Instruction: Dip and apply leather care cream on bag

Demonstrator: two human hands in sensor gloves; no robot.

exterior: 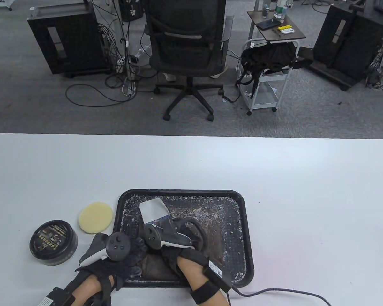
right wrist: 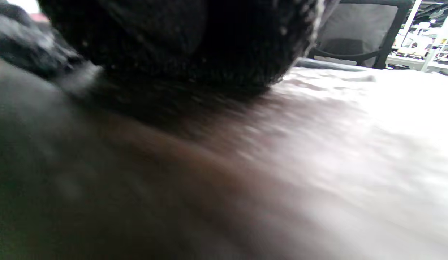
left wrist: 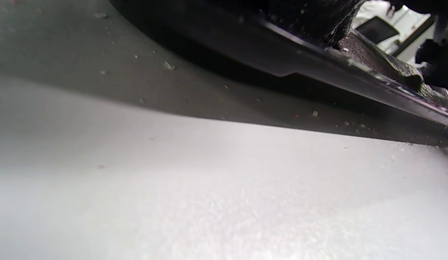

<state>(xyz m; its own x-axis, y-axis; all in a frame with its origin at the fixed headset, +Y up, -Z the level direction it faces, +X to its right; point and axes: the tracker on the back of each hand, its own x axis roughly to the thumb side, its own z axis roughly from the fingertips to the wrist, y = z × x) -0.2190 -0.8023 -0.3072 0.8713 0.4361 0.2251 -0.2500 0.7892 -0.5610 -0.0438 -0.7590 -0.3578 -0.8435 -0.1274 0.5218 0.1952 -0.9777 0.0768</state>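
Both hands are resting over the brown bag (exterior: 153, 264) lying in the black tray (exterior: 247, 242) on the tabletop (exterior: 274, 178); whether the left hand (exterior: 127, 258) or right hand (exterior: 175, 251) is gripping it, trackers are hiding. The closed cream tin (exterior: 53, 243) and yellow sponge (exterior: 95, 217) are sitting left of the tray.

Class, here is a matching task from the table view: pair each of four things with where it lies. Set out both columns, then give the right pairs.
Things:
1. round black cream tin with a gold label
2. round pale yellow sponge pad
3. black rectangular tray
4. small white packet

Places:
A. on the table between the tin and the tray
B. inside the tray, near its far left corner
C. farthest left on the table
D. under both gloved hands

Pairs: 1-C, 2-A, 3-D, 4-B
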